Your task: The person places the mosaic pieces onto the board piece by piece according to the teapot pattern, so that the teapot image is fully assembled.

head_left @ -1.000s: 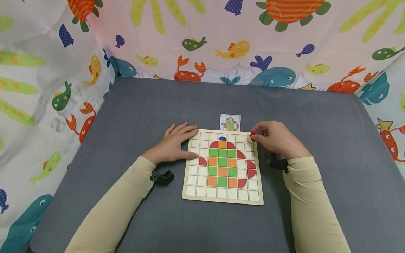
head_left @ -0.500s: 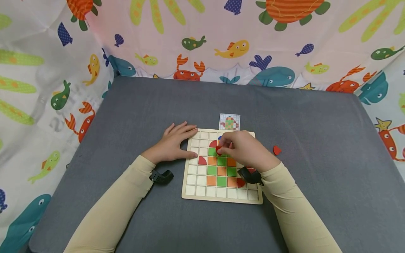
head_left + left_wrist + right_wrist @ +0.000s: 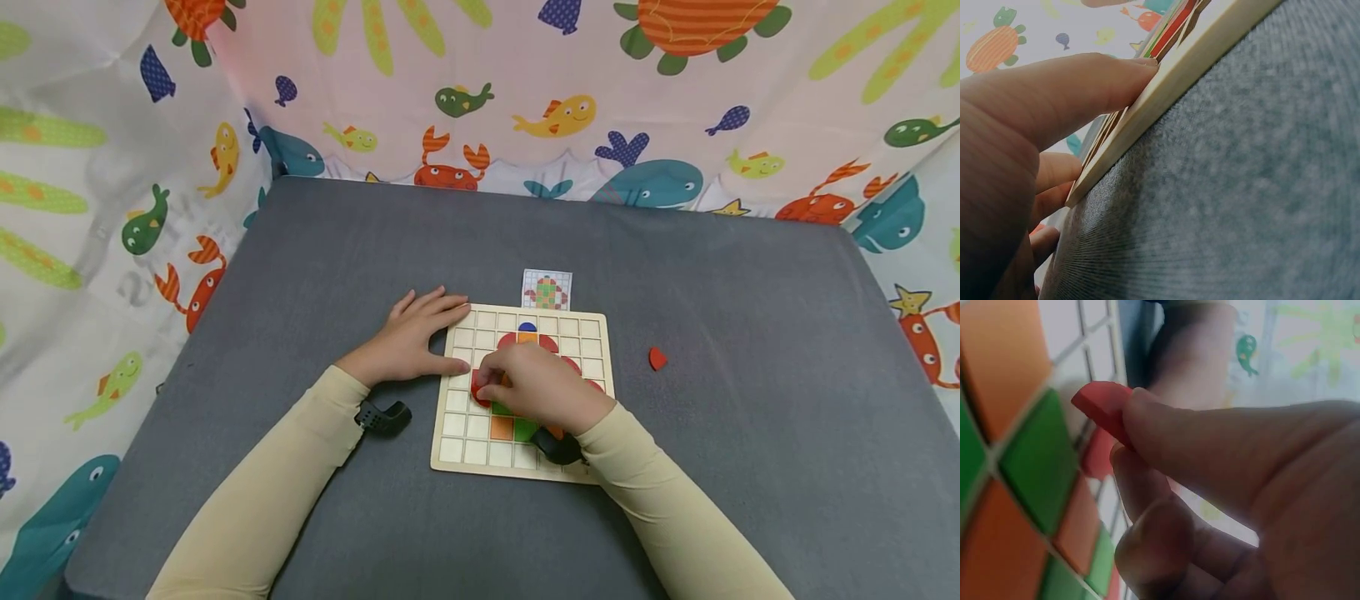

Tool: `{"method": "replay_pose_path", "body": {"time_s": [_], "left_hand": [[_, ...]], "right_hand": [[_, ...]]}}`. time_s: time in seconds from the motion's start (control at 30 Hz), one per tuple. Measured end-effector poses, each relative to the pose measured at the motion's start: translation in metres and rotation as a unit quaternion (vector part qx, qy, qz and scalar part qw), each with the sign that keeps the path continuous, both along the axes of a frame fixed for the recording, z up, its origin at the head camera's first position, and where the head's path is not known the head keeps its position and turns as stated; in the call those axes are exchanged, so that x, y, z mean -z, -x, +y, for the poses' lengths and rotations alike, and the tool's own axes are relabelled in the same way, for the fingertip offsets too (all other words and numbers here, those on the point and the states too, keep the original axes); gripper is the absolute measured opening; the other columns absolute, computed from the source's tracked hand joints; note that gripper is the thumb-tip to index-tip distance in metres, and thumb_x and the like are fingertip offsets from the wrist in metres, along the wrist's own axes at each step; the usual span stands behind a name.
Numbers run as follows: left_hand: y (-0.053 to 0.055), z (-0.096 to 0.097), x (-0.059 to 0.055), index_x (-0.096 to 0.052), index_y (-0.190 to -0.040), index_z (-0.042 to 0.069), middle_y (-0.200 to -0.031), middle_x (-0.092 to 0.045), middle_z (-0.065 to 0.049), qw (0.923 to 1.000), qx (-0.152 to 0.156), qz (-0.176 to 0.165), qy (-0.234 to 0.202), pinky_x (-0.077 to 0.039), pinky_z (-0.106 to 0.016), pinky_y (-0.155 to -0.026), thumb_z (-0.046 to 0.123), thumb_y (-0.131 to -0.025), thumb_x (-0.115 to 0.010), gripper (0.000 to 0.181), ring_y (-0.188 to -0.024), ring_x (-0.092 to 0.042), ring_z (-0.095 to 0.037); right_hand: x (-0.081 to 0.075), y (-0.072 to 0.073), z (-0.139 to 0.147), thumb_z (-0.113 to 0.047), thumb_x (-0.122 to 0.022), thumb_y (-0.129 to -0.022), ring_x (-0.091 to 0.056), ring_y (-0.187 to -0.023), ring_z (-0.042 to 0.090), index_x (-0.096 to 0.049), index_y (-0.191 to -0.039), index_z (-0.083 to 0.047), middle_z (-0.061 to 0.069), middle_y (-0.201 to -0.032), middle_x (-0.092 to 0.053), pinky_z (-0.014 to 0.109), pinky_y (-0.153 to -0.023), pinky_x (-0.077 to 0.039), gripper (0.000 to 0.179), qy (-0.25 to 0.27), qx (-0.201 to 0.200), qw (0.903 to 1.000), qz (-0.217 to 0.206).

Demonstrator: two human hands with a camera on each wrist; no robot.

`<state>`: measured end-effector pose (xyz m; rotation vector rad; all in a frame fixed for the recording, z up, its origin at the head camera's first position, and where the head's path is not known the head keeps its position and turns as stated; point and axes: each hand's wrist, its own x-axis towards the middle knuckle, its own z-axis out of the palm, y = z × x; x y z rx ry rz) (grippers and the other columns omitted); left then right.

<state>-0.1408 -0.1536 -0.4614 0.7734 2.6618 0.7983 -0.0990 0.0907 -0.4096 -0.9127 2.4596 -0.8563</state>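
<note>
My right hand (image 3: pixel 536 385) pinches a red quarter-circle tile (image 3: pixel 1104 407) between thumb and fingers, close over the left part of a wooden grid board (image 3: pixel 442 425). In the right wrist view the tile tilts near the board, with another red tile (image 3: pixel 1099 456) behind it in the grid. Orange (image 3: pixel 1004 362) and green (image 3: pixel 1041 459) square tiles sit in neighbouring cells. My left hand (image 3: pixel 408 337) lies with fingers spread at the board's left edge, its thumb (image 3: pixel 1104 84) resting on the rim in the left wrist view. The right hand hides the middle of the pattern.
A small printed pattern card (image 3: pixel 547 289) lies just behind the board's far edge. One loose red tile (image 3: pixel 657 358) is on the grey table to the right. A sea-animal curtain (image 3: pixel 502 75) hangs behind and at both sides.
My right hand has moved from the board's far right corner leftward across the board, carrying the red tile. The loose red tile now shows on the table. The left hand stays put.
</note>
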Motion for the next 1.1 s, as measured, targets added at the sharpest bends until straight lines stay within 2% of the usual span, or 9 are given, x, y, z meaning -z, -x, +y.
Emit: {"method": "replay_pose_path", "body": {"time_s": [0.17, 0.6, 0.87, 1.1], "left_hand": [[0.001, 0.000, 0.000, -0.038, -0.165, 0.018, -0.171, -0.032, 0.000, 1.0000, 0.003, 0.003, -0.002, 0.006, -0.059, -0.127, 0.055, -0.090, -0.080, 0.094, -0.163, -0.010, -0.028], [0.001, 0.000, 0.000, -0.038, -0.165, 0.018, -0.172, -0.032, 0.001, 1.0000, 0.002, 0.002, -0.001, 0.006, -0.059, -0.127, 0.054, -0.090, -0.080, 0.093, -0.163, -0.010, -0.028], [0.001, 0.000, 0.001, -0.039, -0.165, 0.018, -0.171, -0.033, 0.001, 1.0000, 0.000, 0.004, -0.001, 0.005, -0.059, -0.127, 0.055, -0.089, -0.080, 0.094, -0.163, -0.011, -0.028], [0.002, 0.000, 0.001, -0.038, -0.165, 0.019, -0.171, -0.032, 0.003, 1.0000, 0.000, 0.000, -0.002, 0.006, -0.057, -0.128, 0.055, -0.090, -0.079, 0.093, -0.163, -0.010, -0.026]], "right_hand": [[0.006, -0.002, -0.004, -0.013, -0.079, -0.096, -0.059, -0.071, 0.005, -0.078, -0.090, -0.015, -0.010, -0.080, -0.070, 0.023, -0.072, -0.053, 0.007, -0.010, -0.017, 0.9998, 0.007], [0.007, -0.006, -0.008, -0.013, -0.078, -0.096, -0.052, -0.067, 0.007, -0.071, -0.080, -0.018, -0.012, -0.071, -0.060, 0.024, -0.063, -0.047, 0.018, -0.049, -0.020, 0.9961, 0.070], [0.006, -0.003, -0.004, -0.020, -0.082, -0.094, -0.053, -0.067, 0.007, -0.072, -0.081, -0.019, -0.011, -0.072, -0.062, 0.024, -0.061, -0.048, 0.017, -0.058, -0.006, 0.9960, 0.068], [0.003, 0.008, 0.011, -0.019, -0.083, -0.093, -0.055, -0.067, 0.007, -0.074, -0.084, -0.018, -0.011, -0.074, -0.063, 0.027, -0.063, -0.049, 0.013, -0.049, 0.005, 0.9976, 0.048]]}}
